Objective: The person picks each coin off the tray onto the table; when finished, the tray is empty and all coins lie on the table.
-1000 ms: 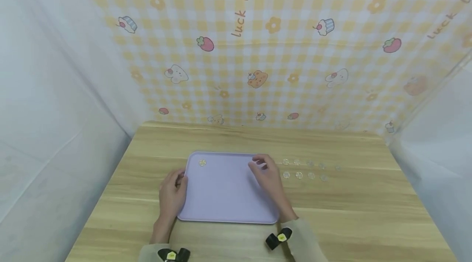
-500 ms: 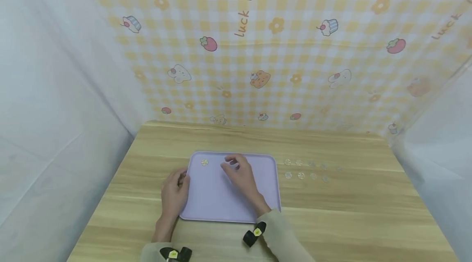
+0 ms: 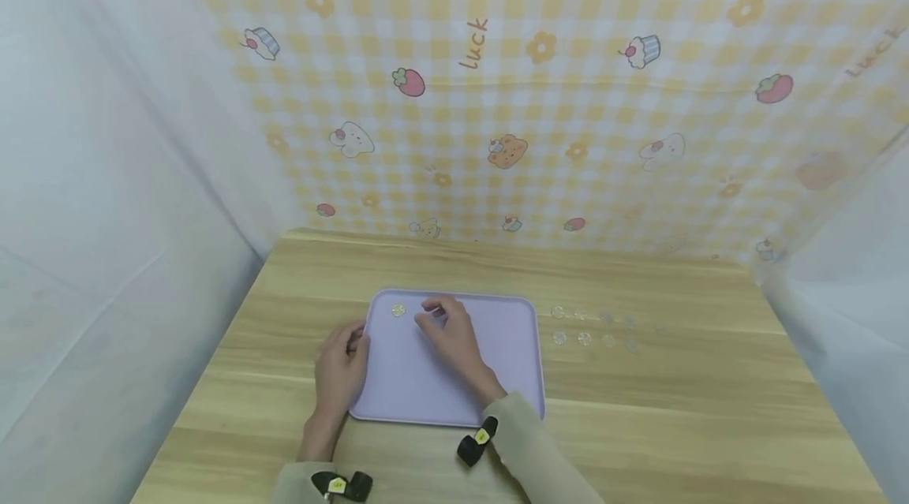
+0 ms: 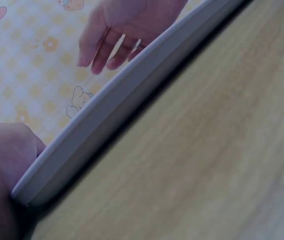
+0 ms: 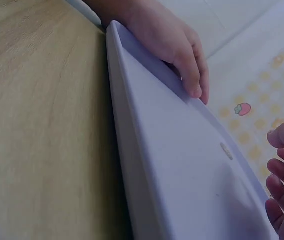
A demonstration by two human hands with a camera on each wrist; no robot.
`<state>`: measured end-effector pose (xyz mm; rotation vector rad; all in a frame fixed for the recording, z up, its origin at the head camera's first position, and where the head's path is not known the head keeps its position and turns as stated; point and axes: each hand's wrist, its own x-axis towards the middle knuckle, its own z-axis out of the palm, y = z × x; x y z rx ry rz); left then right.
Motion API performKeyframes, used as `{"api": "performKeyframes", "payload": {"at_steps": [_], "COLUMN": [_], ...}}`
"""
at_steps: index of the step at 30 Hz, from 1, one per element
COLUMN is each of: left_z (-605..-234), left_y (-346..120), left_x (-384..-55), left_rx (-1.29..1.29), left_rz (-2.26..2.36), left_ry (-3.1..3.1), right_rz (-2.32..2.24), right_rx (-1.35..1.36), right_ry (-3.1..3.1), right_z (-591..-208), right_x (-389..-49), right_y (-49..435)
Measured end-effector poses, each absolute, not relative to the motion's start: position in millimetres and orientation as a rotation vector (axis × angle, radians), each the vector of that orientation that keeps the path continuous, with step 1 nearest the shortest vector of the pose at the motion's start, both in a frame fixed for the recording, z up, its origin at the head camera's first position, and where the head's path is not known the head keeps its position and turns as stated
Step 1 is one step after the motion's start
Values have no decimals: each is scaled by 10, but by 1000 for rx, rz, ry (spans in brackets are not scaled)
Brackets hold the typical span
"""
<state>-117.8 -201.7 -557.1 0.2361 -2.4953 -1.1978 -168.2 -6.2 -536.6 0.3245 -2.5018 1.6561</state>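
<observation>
A lilac rectangular tray (image 3: 398, 386) lies on the wooden table. Near its far left corner sits one small round gold-patterned disc (image 3: 398, 310), also visible as a flat sliver (image 5: 226, 151) in the right wrist view. My left hand (image 3: 339, 370) grips the tray's left edge, thumb at the rim. Over the tray's middle hovers my right hand (image 3: 453, 337), just right of the disc. Its fingers are loosely bent, thumb apart from them in the right wrist view, and nothing shows between them. The left wrist view shows this hand (image 4: 127, 25) above the tray's rim.
To the right of the tray, several small clear round discs (image 3: 585, 339) lie on the table (image 3: 675, 409) in two rows. A yellow checked cloth (image 3: 589, 110) hangs behind the table, with white sheets (image 3: 106, 212) at both sides.
My right hand has moved left from the tray's right edge to over its middle, close to the disc, slowing lately. My left hand has stayed at the tray's left edge.
</observation>
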Motion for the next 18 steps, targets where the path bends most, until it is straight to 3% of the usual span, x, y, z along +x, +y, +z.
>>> {"api": "performKeyframes", "payload": {"at_steps": [18], "left_z": [-5549], "left_y": [-2031], "left_x": [-1180], "left_rx": [219], "left_rz": [-1210], "left_ry": [-2485], "right_rz": [1358], "right_rx": [333], "right_ry": [-2678], "right_z": [-5469], "right_x": [-1816], "right_y": [-356]}}
